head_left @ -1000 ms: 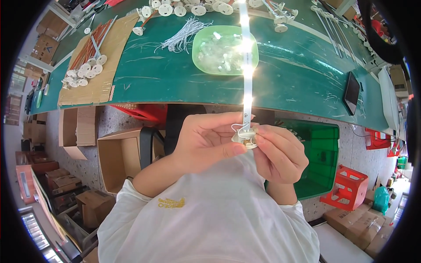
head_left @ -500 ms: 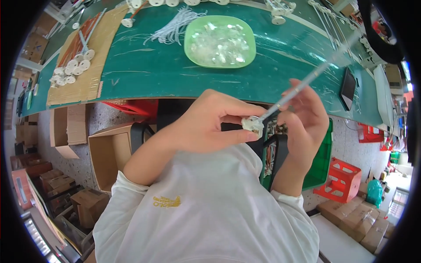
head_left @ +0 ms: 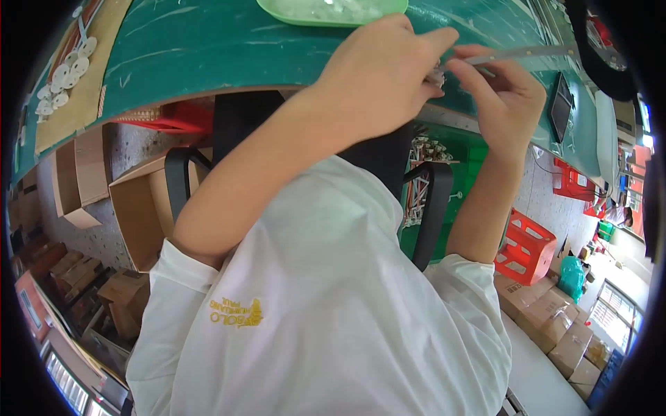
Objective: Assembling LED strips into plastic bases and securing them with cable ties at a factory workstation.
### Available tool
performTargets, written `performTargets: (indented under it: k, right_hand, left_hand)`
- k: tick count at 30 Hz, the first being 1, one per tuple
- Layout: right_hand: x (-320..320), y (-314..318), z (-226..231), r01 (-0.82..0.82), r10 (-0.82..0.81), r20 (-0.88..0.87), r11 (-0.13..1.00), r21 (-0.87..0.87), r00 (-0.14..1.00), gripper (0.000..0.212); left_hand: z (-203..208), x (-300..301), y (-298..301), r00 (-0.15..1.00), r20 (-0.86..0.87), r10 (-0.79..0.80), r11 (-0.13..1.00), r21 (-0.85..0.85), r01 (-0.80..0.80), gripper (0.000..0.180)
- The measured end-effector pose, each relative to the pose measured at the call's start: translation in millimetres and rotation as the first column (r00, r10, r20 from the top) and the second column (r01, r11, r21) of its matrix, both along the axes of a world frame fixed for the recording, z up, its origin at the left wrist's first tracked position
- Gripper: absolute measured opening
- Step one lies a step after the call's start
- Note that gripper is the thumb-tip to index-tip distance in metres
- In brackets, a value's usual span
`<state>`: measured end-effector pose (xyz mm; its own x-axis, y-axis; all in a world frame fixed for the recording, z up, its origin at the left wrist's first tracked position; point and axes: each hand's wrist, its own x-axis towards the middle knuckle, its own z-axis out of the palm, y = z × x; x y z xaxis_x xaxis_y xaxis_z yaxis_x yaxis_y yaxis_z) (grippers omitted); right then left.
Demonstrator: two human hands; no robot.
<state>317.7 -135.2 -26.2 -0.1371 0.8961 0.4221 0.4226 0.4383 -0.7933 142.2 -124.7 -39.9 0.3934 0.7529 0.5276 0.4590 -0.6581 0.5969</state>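
Over the near edge of the green table point(head_left: 208, 59), my two hands meet around a small whitish end piece and a long grey strip. My left hand point(head_left: 385, 76) is closed, pinching the end piece point(head_left: 437, 78), which its fingers mostly cover. Just to the right, my right hand point(head_left: 510, 87) pinches the grey strip point(head_left: 534, 51) between thumb and fingers close to that piece. The strip bears small yellowish spots and runs off to the far right. Whether it sits inside the end piece is hidden by my fingers.
A light green bowl point(head_left: 305, 21) of clear, shiny bits stands beyond my left hand. Rods with white discs point(head_left: 69, 73) lie on cardboard point(head_left: 90, 97) at left. A black phone-like device point(head_left: 560, 107) is at right. Below are an open carton point(head_left: 139, 215) and a red crate point(head_left: 527, 246).
Both hands have moved forward and right, out over the table edge. The strip has swung from a steep slant to nearly level. My view has tipped, so the bowl sits higher in the picture.
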Motion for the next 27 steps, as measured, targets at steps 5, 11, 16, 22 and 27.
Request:
performTargets:
  k: [5, 11, 16, 22, 27]
  right_hand:
    - [3, 5, -20, -0.12, 0.121, -0.172, 0.993, 0.015, 0.978, 0.01]
    - [11, 7, -39, -0.079, 0.093, -0.164, 0.993, 0.094, 0.982, 0.012]
    - [4, 5, -34, -0.029, 0.054, -0.158, 0.987, 0.157, 0.986, 0.012]
    - [-5, 8, -37, 0.082, -0.091, 0.046, 0.983, 0.165, 0.995, 0.012]
    - [-7, -6, -14, -0.071, 0.031, 0.146, 0.957, 0.28, 0.989, 0.009]
  left_hand:
    - [16, -4, -8, 0.987, -0.153, 0.043, 0.993, -0.101, -0.059, 0.034]
    - [17, -2, -14, 0.983, -0.17, 0.063, 0.997, -0.043, -0.071, 0.029]
    - [16, -1, -12, 0.995, -0.089, 0.051, 0.999, 0.002, -0.051, 0.029]
    - [15, -1, -11, 0.992, -0.121, 0.029, 0.999, 0.027, -0.026, 0.027]
    - [19, -3, -14, 0.993, -0.117, 0.014, 1.0, 0.008, -0.013, 0.025]
